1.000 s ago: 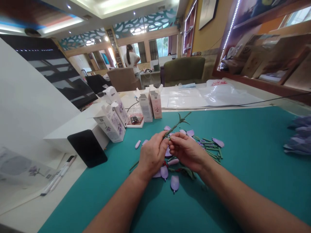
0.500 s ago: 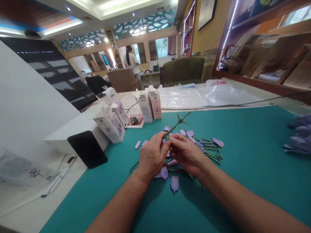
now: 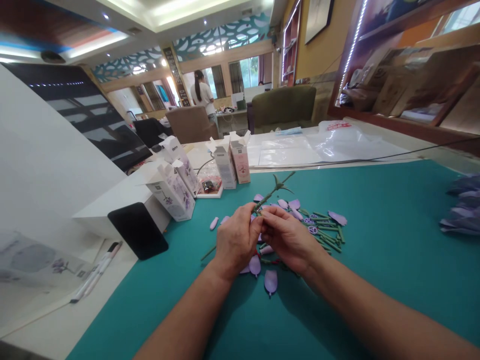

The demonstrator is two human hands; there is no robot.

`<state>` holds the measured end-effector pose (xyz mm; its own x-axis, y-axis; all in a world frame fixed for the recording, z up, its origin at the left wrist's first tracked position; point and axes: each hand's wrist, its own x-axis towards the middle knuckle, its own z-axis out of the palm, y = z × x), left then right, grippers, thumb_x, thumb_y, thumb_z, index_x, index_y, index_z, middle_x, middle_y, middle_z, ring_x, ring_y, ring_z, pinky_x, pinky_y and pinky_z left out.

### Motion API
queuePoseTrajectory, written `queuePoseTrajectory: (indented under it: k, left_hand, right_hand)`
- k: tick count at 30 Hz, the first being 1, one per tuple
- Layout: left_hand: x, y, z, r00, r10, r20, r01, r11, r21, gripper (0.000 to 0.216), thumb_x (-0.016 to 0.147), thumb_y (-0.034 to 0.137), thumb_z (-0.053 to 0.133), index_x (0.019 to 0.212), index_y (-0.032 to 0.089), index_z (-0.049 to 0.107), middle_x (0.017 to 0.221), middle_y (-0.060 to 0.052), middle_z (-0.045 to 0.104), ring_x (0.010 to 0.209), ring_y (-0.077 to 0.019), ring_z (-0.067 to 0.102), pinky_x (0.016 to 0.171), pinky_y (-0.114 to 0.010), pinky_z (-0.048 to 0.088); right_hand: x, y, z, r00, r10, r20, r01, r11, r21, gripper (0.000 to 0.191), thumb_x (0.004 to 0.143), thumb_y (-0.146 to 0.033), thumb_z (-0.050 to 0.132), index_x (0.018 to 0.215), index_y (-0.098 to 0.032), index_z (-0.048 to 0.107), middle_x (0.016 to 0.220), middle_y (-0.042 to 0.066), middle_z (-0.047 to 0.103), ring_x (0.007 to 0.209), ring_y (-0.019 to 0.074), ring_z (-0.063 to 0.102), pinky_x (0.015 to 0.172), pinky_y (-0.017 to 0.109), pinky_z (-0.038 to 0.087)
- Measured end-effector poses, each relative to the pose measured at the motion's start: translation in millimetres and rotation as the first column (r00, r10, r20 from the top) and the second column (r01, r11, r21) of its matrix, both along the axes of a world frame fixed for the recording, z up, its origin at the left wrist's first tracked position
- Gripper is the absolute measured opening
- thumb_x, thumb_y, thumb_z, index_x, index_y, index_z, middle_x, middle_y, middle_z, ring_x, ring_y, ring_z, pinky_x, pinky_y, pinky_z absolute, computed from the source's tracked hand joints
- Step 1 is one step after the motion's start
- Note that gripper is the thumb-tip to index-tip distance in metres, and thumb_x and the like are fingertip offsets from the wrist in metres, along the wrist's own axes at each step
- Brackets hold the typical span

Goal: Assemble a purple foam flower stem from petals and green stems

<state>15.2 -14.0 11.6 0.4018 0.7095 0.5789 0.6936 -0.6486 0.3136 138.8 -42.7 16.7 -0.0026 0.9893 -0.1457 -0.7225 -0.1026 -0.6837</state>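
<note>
Both my hands meet over a teal mat (image 3: 375, 240). My left hand (image 3: 234, 242) is closed round a thin green stem (image 3: 275, 189) that points up and away to the right. My right hand (image 3: 287, 237) pinches the same stem right beside the left thumb. Under and around the hands lie several purple petals (image 3: 270, 281), and short green stem pieces (image 3: 326, 232) are scattered to the right. The stem's lower end (image 3: 207, 253) sticks out left of my left hand.
Small open cartons (image 3: 170, 190) with flower prints stand at the mat's far left, near a black phone (image 3: 138, 230) and a white pen (image 3: 95, 272). Purple material (image 3: 463, 210) lies at the right edge. Clear plastic sheets (image 3: 300, 150) and a cable lie beyond. A person stands far back.
My right hand has closed in against my left thumb on the stem. The stem and the loose pieces stay where they were.
</note>
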Motion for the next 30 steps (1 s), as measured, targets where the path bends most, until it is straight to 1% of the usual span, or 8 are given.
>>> queuePoseTrajectory:
  k: [4,9,15,22,30]
  left_hand:
    - [-0.3,1.6,-2.8,1.0,0.005,-0.029,-0.004,0.999,0.043,0.04,0.096,0.04,0.027,0.117,0.015,0.051,0.097,-0.008,0.068,0.091,-0.0194,0.064,0.075,-0.029,0.048]
    - [0.2,1.5,-4.6,0.999,0.016,-0.046,-0.012,0.996,0.084,0.042,0.097,0.041,0.024,0.115,0.015,0.051,0.094,-0.008,0.068,0.086,-0.0188,0.064,0.071,-0.028,0.048]
    - [1.0,3.0,-7.2,0.999,0.027,-0.043,-0.022,0.993,0.119,0.04,0.097,0.04,0.024,0.115,0.015,0.05,0.093,-0.007,0.068,0.083,-0.018,0.064,0.069,-0.028,0.046]
    - [1.5,1.3,-4.1,0.999,0.006,-0.035,-0.003,0.995,0.101,0.039,0.096,0.04,0.027,0.115,0.016,0.05,0.094,-0.007,0.066,0.085,-0.0192,0.062,0.071,-0.029,0.046]
    - [3.2,1.0,-7.1,0.997,0.043,-0.06,-0.036,0.992,0.12,0.038,0.097,0.038,0.025,0.114,0.015,0.05,0.092,-0.008,0.067,0.085,-0.0191,0.063,0.071,-0.029,0.047]
  right_hand:
    - [-1.7,0.1,-0.3,1.0,-0.027,-0.004,0.027,1.0,0.006,0.033,0.048,-0.028,0.087,0.067,-0.016,0.062,0.057,-0.005,0.059,0.053,0.0073,0.05,0.051,0.021,0.034]
    - [-3.3,-0.7,-0.6,0.999,-0.045,-0.003,0.045,0.999,0.021,0.032,0.05,-0.029,0.086,0.066,-0.016,0.061,0.057,-0.005,0.059,0.053,0.0075,0.05,0.052,0.022,0.034]
    - [-4.9,-1.1,-0.7,0.998,-0.067,0.009,0.067,0.997,0.027,0.033,0.05,-0.03,0.086,0.067,-0.016,0.061,0.058,-0.005,0.058,0.054,0.0068,0.049,0.051,0.021,0.033]
    - [-5.1,-0.8,-1.8,0.996,-0.082,0.035,0.08,0.996,0.037,0.032,0.052,-0.032,0.085,0.067,-0.017,0.061,0.058,-0.006,0.056,0.054,0.0064,0.048,0.051,0.021,0.033]
    - [-4.0,1.5,-5.4,0.996,-0.086,0.036,0.084,0.996,0.04,0.032,0.051,-0.032,0.085,0.066,-0.016,0.062,0.058,-0.005,0.056,0.055,0.0067,0.047,0.051,0.021,0.032]
